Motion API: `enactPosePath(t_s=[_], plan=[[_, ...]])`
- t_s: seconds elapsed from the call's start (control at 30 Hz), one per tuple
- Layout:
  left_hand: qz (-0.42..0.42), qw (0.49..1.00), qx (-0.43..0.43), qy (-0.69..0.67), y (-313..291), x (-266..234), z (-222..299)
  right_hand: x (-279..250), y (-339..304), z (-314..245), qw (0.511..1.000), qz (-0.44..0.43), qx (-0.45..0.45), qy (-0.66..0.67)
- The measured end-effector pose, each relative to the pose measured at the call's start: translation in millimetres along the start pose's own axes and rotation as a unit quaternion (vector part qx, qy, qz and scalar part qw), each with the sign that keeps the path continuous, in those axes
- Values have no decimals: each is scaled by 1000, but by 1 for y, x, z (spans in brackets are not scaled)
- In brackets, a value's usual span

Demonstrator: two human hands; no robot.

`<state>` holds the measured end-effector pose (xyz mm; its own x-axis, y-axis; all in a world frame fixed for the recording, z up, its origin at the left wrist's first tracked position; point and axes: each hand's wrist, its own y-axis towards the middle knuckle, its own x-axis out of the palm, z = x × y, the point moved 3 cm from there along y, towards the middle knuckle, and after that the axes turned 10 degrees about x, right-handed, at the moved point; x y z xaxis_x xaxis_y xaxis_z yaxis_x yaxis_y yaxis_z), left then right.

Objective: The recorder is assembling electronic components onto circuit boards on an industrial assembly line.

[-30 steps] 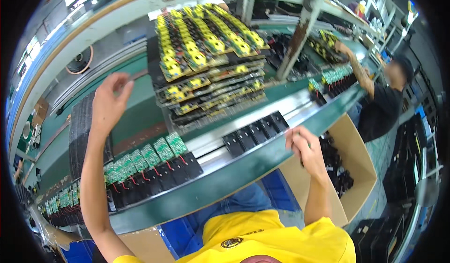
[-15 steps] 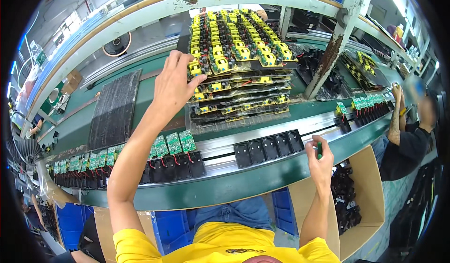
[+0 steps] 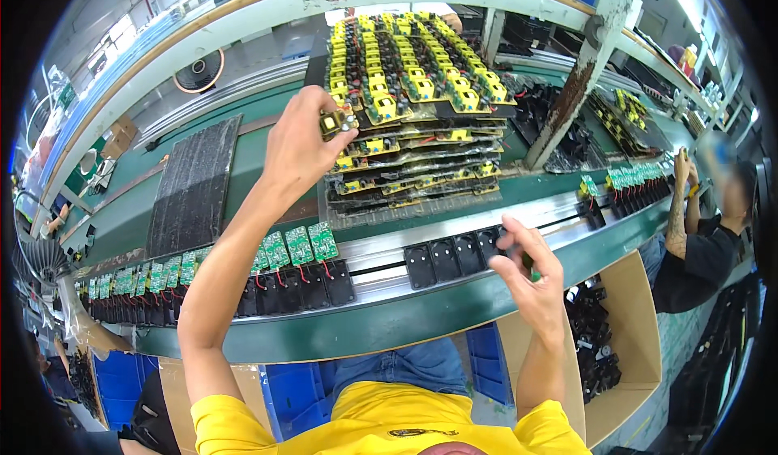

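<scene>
Head: board (image 3: 333, 123) in left hand (image 3: 298, 143)

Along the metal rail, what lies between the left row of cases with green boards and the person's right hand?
In the head view, a stretch of metal rail, then a row of black cases without boards, running toward the right hand.

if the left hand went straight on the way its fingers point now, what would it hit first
Probably the stack of yellow-topped boards, just right of the left hand, with the small board in its grip leading. Depth is unclear here.
</scene>
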<state>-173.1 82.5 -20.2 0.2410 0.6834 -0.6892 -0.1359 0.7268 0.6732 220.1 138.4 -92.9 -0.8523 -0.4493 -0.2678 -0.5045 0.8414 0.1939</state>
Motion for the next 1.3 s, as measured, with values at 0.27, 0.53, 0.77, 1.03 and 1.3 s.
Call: enactPosePath(t_s=[0.27, 0.53, 0.77, 1.03, 1.3], plan=[[-215, 869, -116, -430, -109, -17, 126, 72, 28, -50, 964, -130, -230, 9], [-149, 858, -128, -474, -156, -7, 107, 107, 19, -44, 967, -149, -202, 37], [-8, 907, -150, -392, -150, -42, 96, 139, 22, -67, 960, -163, -79, 216], [-37, 988, 152, -13, -146, -28, 100, 147, 9, -53, 982, -157, -101, -16], [-43, 957, 169, -232, -149, -11, 114, 99, -4, -34, 976, -116, -92, 161]])
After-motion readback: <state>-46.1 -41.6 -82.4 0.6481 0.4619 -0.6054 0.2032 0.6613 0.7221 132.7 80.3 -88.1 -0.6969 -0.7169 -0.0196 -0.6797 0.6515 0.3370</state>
